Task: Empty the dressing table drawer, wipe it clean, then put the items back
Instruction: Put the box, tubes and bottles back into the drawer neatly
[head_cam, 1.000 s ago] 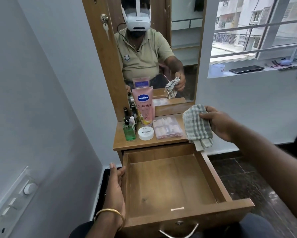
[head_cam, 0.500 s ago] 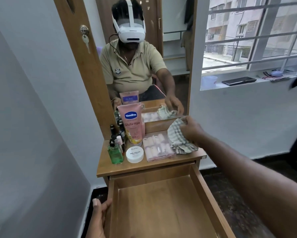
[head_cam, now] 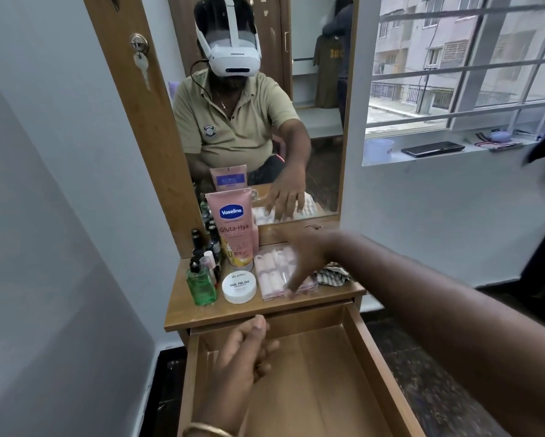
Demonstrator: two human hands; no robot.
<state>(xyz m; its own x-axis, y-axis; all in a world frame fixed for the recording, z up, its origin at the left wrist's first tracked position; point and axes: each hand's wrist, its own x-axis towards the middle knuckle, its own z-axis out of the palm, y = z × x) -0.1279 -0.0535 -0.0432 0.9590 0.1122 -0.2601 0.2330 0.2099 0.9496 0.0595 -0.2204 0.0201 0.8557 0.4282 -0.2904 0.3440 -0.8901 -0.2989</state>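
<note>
Right hand (head_cam: 306, 260), fingers spread and holding nothing, hovers directly over the clear case (head_cam: 280, 272) on the worktop (head_cam: 202, 313); left hand (head_cam: 243, 354), loosely curled and empty, lies nearer the open drawer (head_cam: 375, 357).

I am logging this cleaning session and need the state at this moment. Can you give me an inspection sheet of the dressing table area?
Surface: wooden dressing table top, crowded at the back, bare along its front edge.
Job's things: drawer pulled open, nothing seen inside; checked cloth lies on the top at the right; clear nail box, Vaseline tube, white nail polish jar, green bottle and small dark bottles stand on the top.
Clutter: nothing seen.
Hands: right hand open over the nail box, no grip yet; left hand loosely curled above the drawer, holding nothing.
Cables: nothing seen.
Surroundings: mirror, key in the frame's lock, window sill with a phone.
</note>
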